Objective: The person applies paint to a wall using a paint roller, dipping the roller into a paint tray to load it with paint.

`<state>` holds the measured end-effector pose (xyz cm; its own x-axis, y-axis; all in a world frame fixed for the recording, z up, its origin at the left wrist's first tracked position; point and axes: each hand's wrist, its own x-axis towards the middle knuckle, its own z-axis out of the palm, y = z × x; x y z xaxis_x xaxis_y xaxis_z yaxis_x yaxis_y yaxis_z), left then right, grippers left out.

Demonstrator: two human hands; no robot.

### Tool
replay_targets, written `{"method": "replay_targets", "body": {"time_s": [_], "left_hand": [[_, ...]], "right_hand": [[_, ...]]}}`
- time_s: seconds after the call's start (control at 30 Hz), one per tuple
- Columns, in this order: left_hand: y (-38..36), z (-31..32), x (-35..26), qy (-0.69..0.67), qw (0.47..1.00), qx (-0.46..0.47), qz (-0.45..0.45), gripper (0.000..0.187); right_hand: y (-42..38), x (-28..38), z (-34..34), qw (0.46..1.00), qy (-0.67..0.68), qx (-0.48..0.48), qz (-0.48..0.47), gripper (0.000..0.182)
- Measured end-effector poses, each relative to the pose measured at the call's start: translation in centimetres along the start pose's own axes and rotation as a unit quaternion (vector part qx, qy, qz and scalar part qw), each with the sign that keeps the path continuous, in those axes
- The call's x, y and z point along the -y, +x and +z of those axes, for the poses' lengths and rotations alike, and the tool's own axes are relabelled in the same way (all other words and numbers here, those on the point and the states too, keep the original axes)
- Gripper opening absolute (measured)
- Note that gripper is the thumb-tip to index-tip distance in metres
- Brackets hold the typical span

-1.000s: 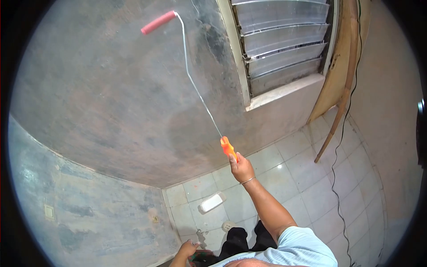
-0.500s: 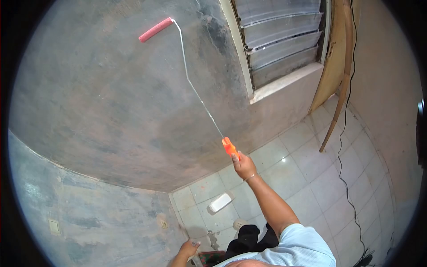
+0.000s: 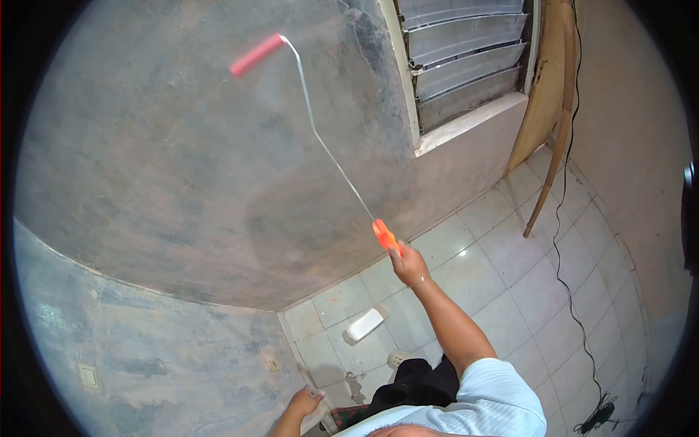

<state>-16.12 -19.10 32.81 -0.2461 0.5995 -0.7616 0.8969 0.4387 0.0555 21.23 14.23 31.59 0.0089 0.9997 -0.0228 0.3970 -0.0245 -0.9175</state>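
A paint roller point(image 3: 257, 55) with a pink sleeve, slightly blurred, is up against the dark, stained wall point(image 3: 182, 167). Its long bent wire frame runs down to an orange handle point(image 3: 386, 234). My right hand point(image 3: 410, 265) is wrapped round the lower end of that handle, arm stretched forward. Low in the view, beside the side wall, my left hand point(image 3: 305, 400) has its fingers curled together; whether anything is in them is too small to tell.
A louvred window point(image 3: 466, 54) is at the upper right. A bamboo pole point(image 3: 551, 171) and a black cable point(image 3: 559, 269) lie right of it. On the tiled floor point(image 3: 480, 291) is a white container point(image 3: 365, 324). A switch point(image 3: 88, 376) is on the left wall.
My right hand and the orange handle have shifted slightly right. The roller sleeve has moved a little down in the view. The view itself has also shifted a little.
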Motion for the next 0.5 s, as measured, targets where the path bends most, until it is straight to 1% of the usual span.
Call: {"method": "replay_targets", "body": {"time_s": [0.03,0.07,0.1,0.13,0.17,0.2,0.23,0.27,0.33,0.37,0.43,0.47,0.5], "left_hand": [[0.0,-1.3,-0.7,0.001,1.0,-0.025,0.016,0.08],[-0.6,-2.3,-1.5,0.005,1.0,-0.021,0.015,0.08],[-1.4,-3.8,-3.1,-0.043,0.998,-0.042,0.017,0.069],[-1.4,-4.6,-4.0,-0.093,0.993,-0.065,0.022,0.059],[-1.3,-4.6,-3.6,-0.093,0.993,-0.066,0.024,0.059],[-1.4,-4.1,-2.8,-0.093,0.994,-0.063,0.018,0.058],[-1.4,-3.5,-2.1,-0.093,0.994,-0.061,0.014,0.056],[-1.5,-2.8,-1.1,-0.093,0.994,-0.062,0.016,0.056],[-1.7,-1.2,1.0,-0.031,0.998,-0.053,0.014,0.056],[-1.0,-0.8,1.5,-0.031,0.998,-0.056,0.019,0.056],[-1.5,-0.2,2.5,-0.001,0.999,-0.041,-0.002,0.057],[-1.0,-0.5,2.3,0.001,0.999,-0.041,0.001,0.057],[-1.0,-1.6,1.1,-0.012,1.0,-0.012,0.0,0.058]], "right_hand": [[0.4,1.2,-0.1,1.0,-0.008,-0.004,-0.013,0.042],[-0.5,0.1,0.5,1.0,-0.006,-0.004,-0.007,0.042],[-1.3,-2.1,1.1,1.0,0.006,-0.013,0.014,0.042],[-2.0,-4.6,1.5,0.999,0.017,-0.023,0.03,0.042],[-4.3,-8.0,1.9,0.997,0.001,-0.046,0.054,0.041],[-7.0,-11.4,1.9,0.995,-0.016,-0.033,0.096,0.04],[-9.9,-15.5,2.4,0.993,-0.022,-0.027,0.114,0.041],[-12.8,-19.0,3.0,0.992,-0.04,-0.036,0.11,0.044],[-15.3,-20.1,3.2,0.976,-0.097,-0.004,0.197,0.047],[-14.5,-20.4,3.2,0.976,-0.097,-0.009,0.195,0.047],[-15.0,-19.1,3.5,0.976,-0.093,-0.01,0.196,0.048],[-14.8,-18.4,3.5,0.976,-0.093,-0.014,0.198,0.048],[-14.7,-17.6,3.5,0.981,-0.073,-0.027,0.175,0.047]]}}
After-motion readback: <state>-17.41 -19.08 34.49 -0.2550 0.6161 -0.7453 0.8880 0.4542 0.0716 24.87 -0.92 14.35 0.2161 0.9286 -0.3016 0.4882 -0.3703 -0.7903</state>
